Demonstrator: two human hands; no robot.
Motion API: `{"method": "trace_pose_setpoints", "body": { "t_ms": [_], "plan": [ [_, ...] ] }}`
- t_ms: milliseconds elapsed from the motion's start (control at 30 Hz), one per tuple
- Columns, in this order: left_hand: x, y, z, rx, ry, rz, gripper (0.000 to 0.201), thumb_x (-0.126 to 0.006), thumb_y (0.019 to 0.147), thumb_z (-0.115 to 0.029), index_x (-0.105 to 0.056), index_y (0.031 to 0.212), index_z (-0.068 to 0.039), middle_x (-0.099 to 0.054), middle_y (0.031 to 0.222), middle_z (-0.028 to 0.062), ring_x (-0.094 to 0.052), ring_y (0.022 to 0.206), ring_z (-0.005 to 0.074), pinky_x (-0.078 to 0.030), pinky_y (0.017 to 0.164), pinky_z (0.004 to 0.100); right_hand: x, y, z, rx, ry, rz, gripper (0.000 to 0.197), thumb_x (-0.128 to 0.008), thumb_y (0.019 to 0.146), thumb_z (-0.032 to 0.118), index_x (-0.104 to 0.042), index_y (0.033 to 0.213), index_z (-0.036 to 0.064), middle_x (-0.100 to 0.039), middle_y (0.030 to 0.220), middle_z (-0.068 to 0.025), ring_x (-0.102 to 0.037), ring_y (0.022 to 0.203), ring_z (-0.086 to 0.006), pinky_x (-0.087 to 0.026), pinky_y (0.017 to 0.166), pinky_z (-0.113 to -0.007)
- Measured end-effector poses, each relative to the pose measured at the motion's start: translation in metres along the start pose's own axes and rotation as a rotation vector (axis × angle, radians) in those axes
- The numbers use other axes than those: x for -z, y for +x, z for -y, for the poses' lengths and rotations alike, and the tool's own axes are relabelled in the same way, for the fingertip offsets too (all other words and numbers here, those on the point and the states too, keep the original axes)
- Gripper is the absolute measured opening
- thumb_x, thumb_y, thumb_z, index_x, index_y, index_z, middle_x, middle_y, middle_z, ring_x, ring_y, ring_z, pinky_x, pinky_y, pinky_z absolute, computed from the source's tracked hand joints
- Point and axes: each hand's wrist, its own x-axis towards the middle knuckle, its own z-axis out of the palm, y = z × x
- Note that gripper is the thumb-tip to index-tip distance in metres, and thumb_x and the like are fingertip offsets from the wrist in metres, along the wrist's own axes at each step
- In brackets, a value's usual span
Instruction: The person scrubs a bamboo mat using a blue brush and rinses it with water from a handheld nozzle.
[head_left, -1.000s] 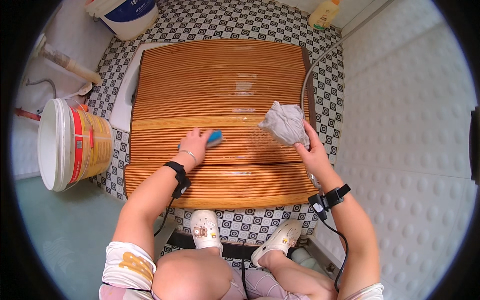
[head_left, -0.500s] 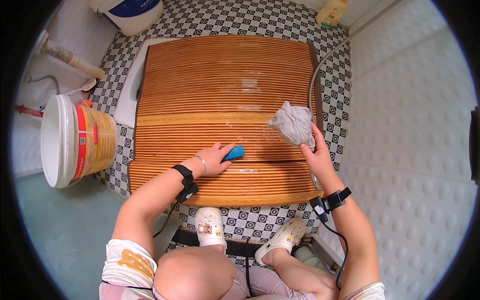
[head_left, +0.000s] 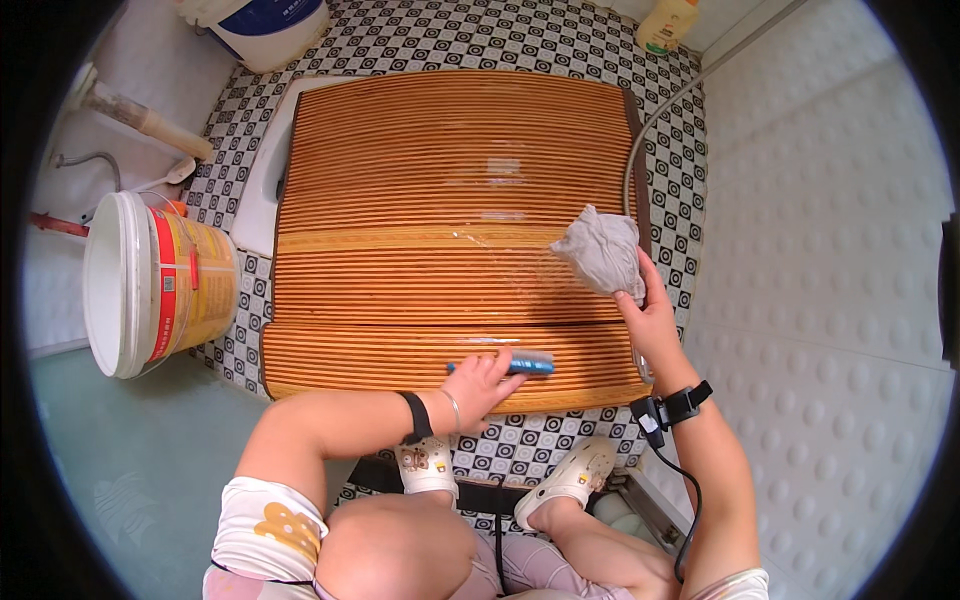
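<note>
Striped brown slatted matting (head_left: pixel 440 150) lies over the tiled floor before me, its surface wet and shiny. Near its front edge my left hand (head_left: pixel 480 385) is closed round a blue scrubbing brush (head_left: pixel 535 363), which is blurred and lies against the slats. My right hand (head_left: pixel 650 315), at the mat's right side, grips a crumpled grey cloth (head_left: pixel 600 248) held above the mat. What looks like water spray spreads from the cloth's left side over the slats. Whether a shower head is inside the cloth is hidden. A grey hose (head_left: pixel 680 110) runs down behind the cloth.
A white and yellow bucket (head_left: pixel 205 290) lies tipped at the left, its mouth facing left. Another white and blue bucket (head_left: pixel 270 35) stands at the back left. A yellow bottle (head_left: pixel 665 25) is at the back right. My shoes (head_left: pixel 570 480) are just before the mat.
My left hand has moved the blue brush toward me and to the right, onto the mat's front strip. The right hand and cloth have shifted slightly right in the picture.
</note>
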Motion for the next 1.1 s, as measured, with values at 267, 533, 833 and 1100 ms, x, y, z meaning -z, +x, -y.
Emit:
{"method": "trace_pose_setpoints", "body": {
  "t_ms": [267, 533, 833, 1100],
  "plan": [
    [-0.038, 0.002, -0.012, 0.069, 0.129, -0.143, 0.057, -0.049, 0.091, -0.013, -0.043, 0.146, -0.023, -0.028, 0.15, 0.0299, -0.048, 0.115, 0.035, -0.041, 0.095, 0.044, 0.015, 0.004, -0.002, 0.037, 0.06, -0.053, 0.066, -0.058, 0.091, 0.001, -0.031, 0.151, 0.0023, -0.047, 0.145, -0.0132, -0.047, 0.13, -0.0195, -0.038, 0.107, -0.03],
    [-0.007, 0.0, 0.01, -0.057, -0.087, -0.136, 0.077, -0.077, 0.075, -0.044, -0.048, 0.143, -0.022, -0.042, 0.137, 0.0289, -0.056, 0.104, 0.0384, -0.047, 0.088, 0.0458, 0.005, 0.041, 0.035, 0.247, 0.139, -0.173, 0.065, -0.055, 0.095, 0.005, -0.025, 0.153, 0.0008, -0.047, 0.142, -0.0121, -0.05, 0.124, -0.0172, -0.041, 0.104, -0.03],
    [0.034, 0.019, 0.102, 0.565, -0.429, -0.328, 0.041, -0.07, 0.083, -0.021, -0.059, 0.118, -0.001, -0.064, 0.096, 0.0231, -0.063, 0.091, 0.0394, -0.052, 0.081, 0.046, -0.016, 0.062, 0.081, 0.205, 0.302, -0.194, 0.061, -0.055, 0.097, 0.007, -0.028, 0.151, 0.0043, -0.057, 0.118, -0.0043, -0.054, 0.087, -0.011, -0.048, 0.079, -0.026],
    [0.051, -0.047, 0.244, 1.58, -0.501, -0.577, 0.051, -0.067, 0.081, -0.041, -0.059, 0.123, -0.011, -0.047, 0.131, 0.0217, -0.042, 0.128, 0.0398, -0.037, 0.103, 0.0584, -0.025, 0.045, 0.056, 0.107, 0.31, -0.179, 0.06, -0.054, 0.096, 0.005, -0.029, 0.151, 0.004, -0.058, 0.118, -0.0052, -0.054, 0.086, -0.0093, -0.048, 0.076, -0.025]
  ]
}}
